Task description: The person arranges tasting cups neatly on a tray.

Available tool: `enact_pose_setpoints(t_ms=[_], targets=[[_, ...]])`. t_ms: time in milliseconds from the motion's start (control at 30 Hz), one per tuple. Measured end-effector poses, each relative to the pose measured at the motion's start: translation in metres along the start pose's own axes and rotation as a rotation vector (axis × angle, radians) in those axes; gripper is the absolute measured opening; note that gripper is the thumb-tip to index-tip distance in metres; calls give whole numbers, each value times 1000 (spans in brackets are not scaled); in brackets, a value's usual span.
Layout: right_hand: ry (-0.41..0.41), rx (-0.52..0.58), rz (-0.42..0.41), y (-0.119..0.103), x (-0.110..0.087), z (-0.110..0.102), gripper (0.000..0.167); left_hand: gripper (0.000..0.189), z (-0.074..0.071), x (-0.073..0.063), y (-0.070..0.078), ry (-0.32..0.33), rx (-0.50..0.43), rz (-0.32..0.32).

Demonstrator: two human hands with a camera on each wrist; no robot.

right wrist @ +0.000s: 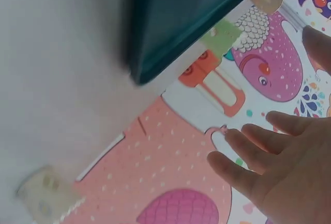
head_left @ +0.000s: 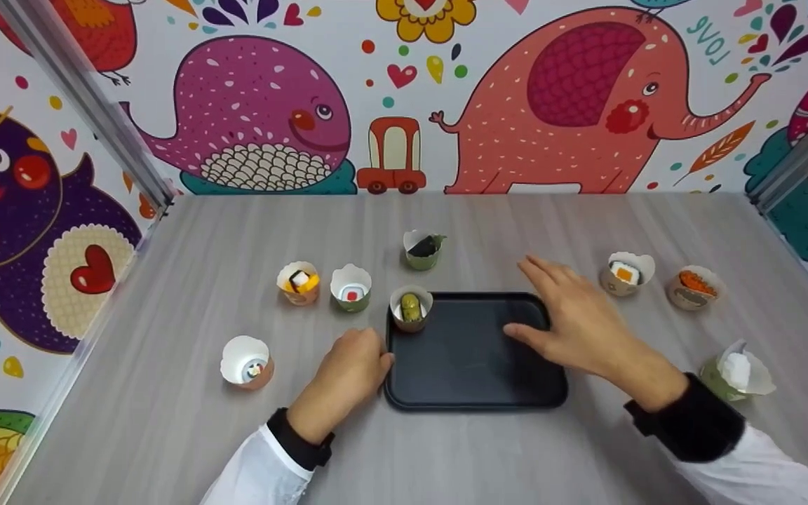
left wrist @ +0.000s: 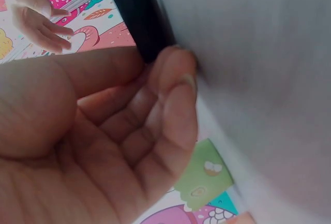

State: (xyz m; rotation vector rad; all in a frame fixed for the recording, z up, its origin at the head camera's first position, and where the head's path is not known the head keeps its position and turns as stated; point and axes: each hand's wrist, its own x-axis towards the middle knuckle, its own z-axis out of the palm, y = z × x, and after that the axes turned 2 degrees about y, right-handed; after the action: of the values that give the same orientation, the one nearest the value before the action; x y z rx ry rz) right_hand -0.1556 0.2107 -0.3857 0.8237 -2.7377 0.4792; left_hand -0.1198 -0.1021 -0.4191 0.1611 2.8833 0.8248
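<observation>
A black rectangular tray (head_left: 477,372) lies on the table. At its left edge my left hand (head_left: 351,365) pinches the rim between thumb and curled fingers; the left wrist view shows the tray edge (left wrist: 142,17) meeting the fingertips. Over the tray's right side is my right hand (head_left: 579,326), its fingers spread and straight with nothing in them; in the right wrist view this hand (right wrist: 289,157) is apart from the tray. A paper cup with a green rolled piece (head_left: 411,308) stands in the tray's back left corner.
Left of the tray stand paper cups with an orange-topped sushi piece (head_left: 299,283), a red-centred roll (head_left: 351,289) and a small roll (head_left: 247,362). Behind is a cup with a dark piece (head_left: 423,250). At right are a white-and-orange piece (head_left: 626,273), orange roe (head_left: 695,286) and a white piece (head_left: 736,372), all in cups.
</observation>
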Motion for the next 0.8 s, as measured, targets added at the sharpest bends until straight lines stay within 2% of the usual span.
enact_pose_setpoints(t_ms=[167,267,500,667,800], targets=[[76,-25,-31,17,-21,-16,91,25,-1,0,0,-2,-2,-12],[88,-41,-11,26,-33,-27,94,22,0,-1,0,-1,-8,-12],[7,-69,195,53,-61,-53,108,21,1,-2,0,-13,-19,-25],[-46,-111,355,74,-82,-65,121,23,1,-1,2,-3,-8,-16],[-105,-116,468,90,-98,-70,125,24,0,-1,2,2,5,-27]])
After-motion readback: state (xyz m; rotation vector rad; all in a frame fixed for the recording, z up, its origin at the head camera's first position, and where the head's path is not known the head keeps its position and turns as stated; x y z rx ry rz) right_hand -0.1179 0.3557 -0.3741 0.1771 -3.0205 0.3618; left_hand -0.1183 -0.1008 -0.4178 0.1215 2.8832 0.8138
